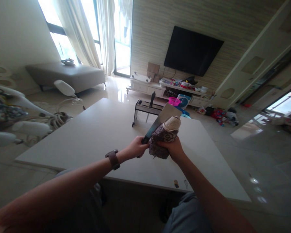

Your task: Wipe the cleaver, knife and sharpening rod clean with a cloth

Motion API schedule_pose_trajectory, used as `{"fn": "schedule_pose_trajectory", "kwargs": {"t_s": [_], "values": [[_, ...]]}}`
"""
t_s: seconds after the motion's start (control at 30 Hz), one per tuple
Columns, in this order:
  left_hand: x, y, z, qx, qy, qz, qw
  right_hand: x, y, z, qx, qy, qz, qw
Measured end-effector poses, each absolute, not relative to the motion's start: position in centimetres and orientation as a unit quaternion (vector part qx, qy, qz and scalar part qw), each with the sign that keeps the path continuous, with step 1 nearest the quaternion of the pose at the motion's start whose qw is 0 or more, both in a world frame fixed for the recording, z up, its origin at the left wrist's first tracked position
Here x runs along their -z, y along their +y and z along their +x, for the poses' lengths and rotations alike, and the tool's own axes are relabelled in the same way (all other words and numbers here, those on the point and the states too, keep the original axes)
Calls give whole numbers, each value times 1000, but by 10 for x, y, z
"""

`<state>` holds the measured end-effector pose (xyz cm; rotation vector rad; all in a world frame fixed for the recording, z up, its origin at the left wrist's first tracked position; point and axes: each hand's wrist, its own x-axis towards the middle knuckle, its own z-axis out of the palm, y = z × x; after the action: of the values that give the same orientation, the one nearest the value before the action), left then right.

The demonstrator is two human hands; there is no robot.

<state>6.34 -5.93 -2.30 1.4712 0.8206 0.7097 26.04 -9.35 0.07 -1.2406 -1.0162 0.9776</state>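
From the head camera, the left grip [138,146] is curled closed around the black handle of a knife [165,114], its fingers wrapped about the rear end, with the broad blade leaving the fist and slanting up and away to the right. The handle thus lies inside the left grip, while the blade is held above the table [99,129], well ahead of the knuckles. The right grip [174,149] is clasped on a bunched cloth [163,139], brown-purple with a pale beige part at its upper end, its thumb laid across the front. The cloth lies along the near side of the blade, covering part of it; whether it also wraps the far face I cannot tell. The two grips are near each other, the cloth and lower blade between them. Behind the knife, on the table, stands a dark-framed knife rack [147,106] with a black handle [152,99] sticking upright from its top. A small yellow-and-dark item [176,183] lies at the table's near edge, below the right forearm. A watch [113,159] circles the left wrist.
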Motion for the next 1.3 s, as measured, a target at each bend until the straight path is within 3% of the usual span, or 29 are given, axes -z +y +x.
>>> {"fn": "schedule_pose_trajectory", "kwargs": {"t_s": [0.53,1.3], "values": [[25,-50,53,-281,375,665,581,5,-92,274,-410,-466,-553,557],[27,-73,72,-343,354,593,637,13,-86,252,-443,-415,-520,601]]}}
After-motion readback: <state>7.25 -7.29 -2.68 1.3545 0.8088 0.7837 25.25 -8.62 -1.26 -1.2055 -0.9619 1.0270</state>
